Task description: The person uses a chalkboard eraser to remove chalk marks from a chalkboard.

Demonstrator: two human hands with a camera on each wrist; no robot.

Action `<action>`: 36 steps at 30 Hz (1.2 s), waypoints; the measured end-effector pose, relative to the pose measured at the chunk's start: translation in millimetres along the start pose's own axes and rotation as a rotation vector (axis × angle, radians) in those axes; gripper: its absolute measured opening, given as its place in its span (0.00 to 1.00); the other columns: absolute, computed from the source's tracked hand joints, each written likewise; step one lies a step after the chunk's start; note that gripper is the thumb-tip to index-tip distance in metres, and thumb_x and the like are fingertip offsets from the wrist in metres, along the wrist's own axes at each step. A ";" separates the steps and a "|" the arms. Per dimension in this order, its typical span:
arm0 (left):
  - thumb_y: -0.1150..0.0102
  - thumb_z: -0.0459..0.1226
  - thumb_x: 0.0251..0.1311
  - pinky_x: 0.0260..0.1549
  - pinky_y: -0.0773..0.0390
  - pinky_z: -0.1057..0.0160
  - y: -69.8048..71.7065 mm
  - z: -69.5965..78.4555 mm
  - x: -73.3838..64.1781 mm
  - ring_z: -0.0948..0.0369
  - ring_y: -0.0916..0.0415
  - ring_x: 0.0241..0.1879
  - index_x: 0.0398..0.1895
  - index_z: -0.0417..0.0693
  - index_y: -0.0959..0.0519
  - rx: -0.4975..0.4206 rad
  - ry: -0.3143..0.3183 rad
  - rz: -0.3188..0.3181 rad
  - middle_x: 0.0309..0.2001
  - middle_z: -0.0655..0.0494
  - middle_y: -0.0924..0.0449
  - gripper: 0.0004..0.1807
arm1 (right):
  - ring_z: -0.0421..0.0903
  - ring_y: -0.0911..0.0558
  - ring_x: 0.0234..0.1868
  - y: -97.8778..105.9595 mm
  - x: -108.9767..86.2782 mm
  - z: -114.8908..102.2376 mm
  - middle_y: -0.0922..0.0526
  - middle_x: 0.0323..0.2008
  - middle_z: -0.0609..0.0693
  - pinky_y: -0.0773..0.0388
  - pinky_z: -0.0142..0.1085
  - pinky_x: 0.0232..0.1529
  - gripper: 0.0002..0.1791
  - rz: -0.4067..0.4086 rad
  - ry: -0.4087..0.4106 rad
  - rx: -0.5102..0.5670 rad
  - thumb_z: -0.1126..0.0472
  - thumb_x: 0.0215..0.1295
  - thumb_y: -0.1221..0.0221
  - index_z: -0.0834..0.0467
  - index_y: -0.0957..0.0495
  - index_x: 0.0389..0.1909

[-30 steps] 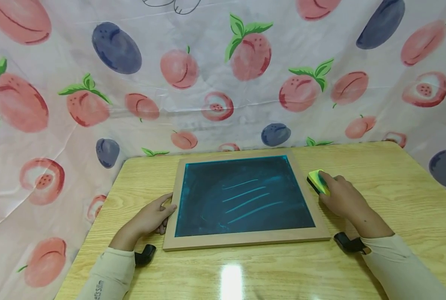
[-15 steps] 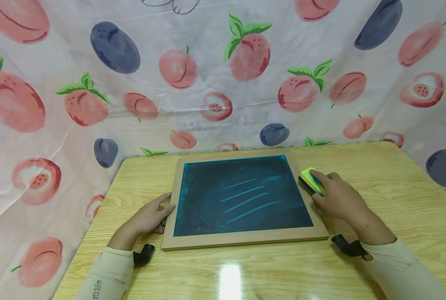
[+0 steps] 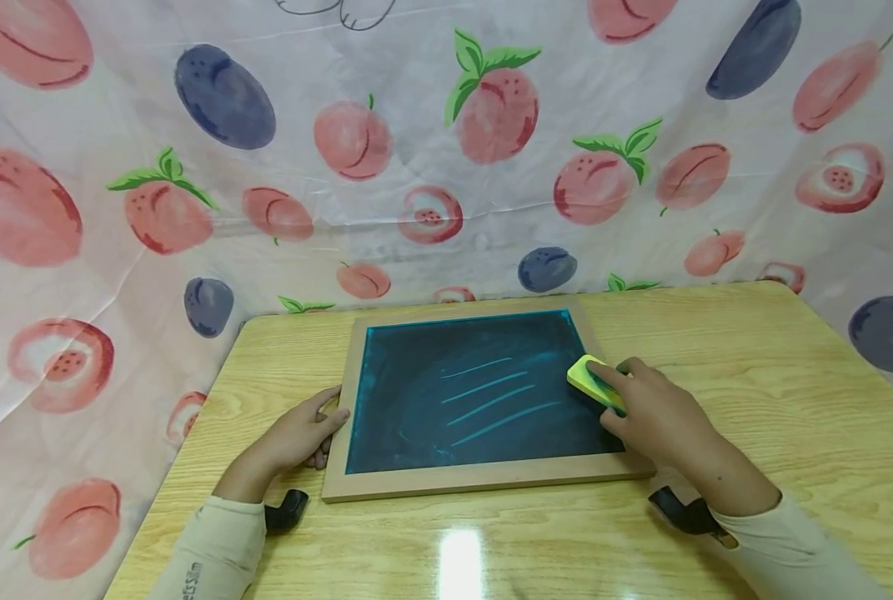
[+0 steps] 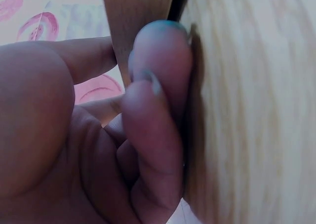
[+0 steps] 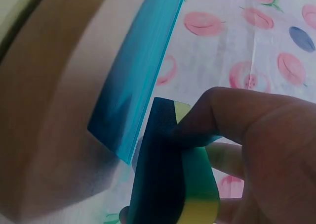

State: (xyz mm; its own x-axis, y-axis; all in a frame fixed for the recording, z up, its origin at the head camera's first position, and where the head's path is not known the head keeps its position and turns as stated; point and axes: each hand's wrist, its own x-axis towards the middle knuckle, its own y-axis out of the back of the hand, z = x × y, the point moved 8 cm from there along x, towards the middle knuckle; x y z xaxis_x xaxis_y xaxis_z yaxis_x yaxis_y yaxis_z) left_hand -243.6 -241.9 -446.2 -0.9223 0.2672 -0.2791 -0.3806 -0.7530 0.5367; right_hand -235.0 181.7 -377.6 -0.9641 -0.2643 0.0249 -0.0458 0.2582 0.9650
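Note:
A small chalkboard point(image 3: 416, 367) with a light wooden frame lies on the table, several slanted chalk strokes point(image 3: 491, 400) across its dark surface. My left hand point(image 3: 296, 435) holds the board's left edge, the thumb on top of the frame; in the left wrist view its curled fingers point(image 4: 160, 56) sit low against the wooden frame point(image 4: 136, 11). A yellow-green eraser point(image 3: 592, 385) with a dark felt underside is gripped in my right hand point(image 3: 656, 412), over the board's right part, right of the strokes. In the right wrist view the eraser point(image 5: 197, 189) is tilted, its dark felt face showing, close to the board's blue surface point(image 5: 136, 75).
The wood-grain table point(image 3: 551, 533) extends around the board on all sides. Behind it hangs a fruit-print cloth point(image 3: 416, 83). Black camera mounts point(image 3: 287, 511) sit at both wrists, close to the tabletop.
My right hand has moved left with the eraser, from the table beside the board, across the right frame, to over the dark surface. The left hand stays at the left edge.

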 end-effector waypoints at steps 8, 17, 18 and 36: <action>0.55 0.45 0.78 0.18 0.21 0.56 1.4 -0.5 0.5 0.59 0.29 0.13 0.80 0.43 0.52 -0.010 -0.004 -0.004 0.21 0.51 0.25 0.35 | 0.50 0.25 0.36 -4.6 -1.4 -7.0 0.24 0.51 0.66 0.26 0.41 0.28 0.34 0.003 0.027 -0.033 0.59 0.57 0.36 0.56 0.27 0.68; 0.55 0.45 0.78 0.18 0.20 0.56 0.6 -4.5 1.0 0.59 0.28 0.13 0.81 0.47 0.51 -0.002 0.021 -0.001 0.20 0.51 0.26 0.34 | 0.50 0.25 0.33 -6.6 -2.3 -10.4 0.24 0.49 0.67 0.23 0.44 0.31 0.32 0.012 0.060 -0.039 0.60 0.57 0.36 0.57 0.24 0.66; 0.55 0.45 0.78 0.18 0.20 0.56 0.7 -4.0 0.8 0.59 0.28 0.13 0.81 0.47 0.51 -0.001 0.018 -0.002 0.20 0.51 0.26 0.34 | 0.50 0.24 0.33 -6.6 -2.4 -11.2 0.24 0.49 0.67 0.23 0.45 0.32 0.31 0.017 0.067 -0.041 0.61 0.57 0.36 0.57 0.24 0.66; 0.55 0.44 0.79 0.19 0.20 0.56 0.8 -2.0 0.5 0.59 0.28 0.13 0.80 0.47 0.50 0.023 0.036 0.013 0.20 0.51 0.26 0.33 | 0.61 0.20 0.48 -15.4 -12.6 -40.6 0.25 0.55 0.70 0.20 0.57 0.45 0.31 0.036 0.180 -0.056 0.61 0.60 0.38 0.54 0.25 0.67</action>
State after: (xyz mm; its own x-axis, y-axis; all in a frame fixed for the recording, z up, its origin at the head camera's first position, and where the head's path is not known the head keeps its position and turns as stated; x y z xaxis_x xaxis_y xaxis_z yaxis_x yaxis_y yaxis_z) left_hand -244.3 -243.5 -447.5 -0.9243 0.2353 -0.3004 -0.3704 -0.7419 0.5588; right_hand -211.4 143.3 -382.2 -0.9024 -0.4190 0.1006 0.0070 0.2191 0.9757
